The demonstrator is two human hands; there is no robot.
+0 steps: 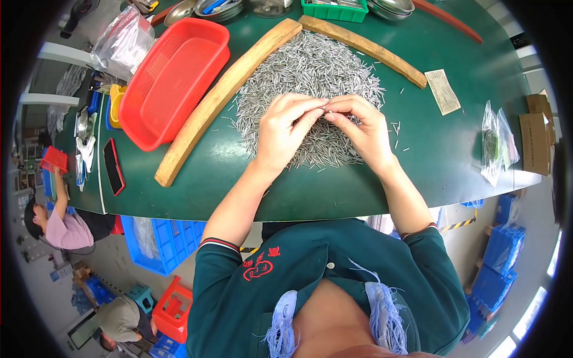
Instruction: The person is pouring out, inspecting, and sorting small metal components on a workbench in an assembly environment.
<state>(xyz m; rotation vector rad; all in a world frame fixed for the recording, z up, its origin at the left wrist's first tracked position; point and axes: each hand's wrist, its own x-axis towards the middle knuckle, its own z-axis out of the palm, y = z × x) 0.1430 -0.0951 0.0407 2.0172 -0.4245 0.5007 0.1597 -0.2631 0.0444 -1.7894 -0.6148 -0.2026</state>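
A wide heap of small silvery metal pins (325,62) lies on the green table (197,197) in front of me. Over the heap, my left hand (286,122) and my right hand (361,125) meet fingertip to fingertip. Both hands pinch at one spot, where a tiny metal pin (326,111) seems to show between the fingers. Most of it is covered by the fingertips. Two wooden bars, a long left bar (224,98) and a shorter right bar (370,49), meet at the far side and border the heap.
A red plastic basket (179,77) stands left of the long bar, near a phone (113,167). A paper slip (443,92) and plastic bags (498,143) lie to the right. Metal bowls (219,11) and a green tray (335,11) line the far side. Another person (68,227) works at left.
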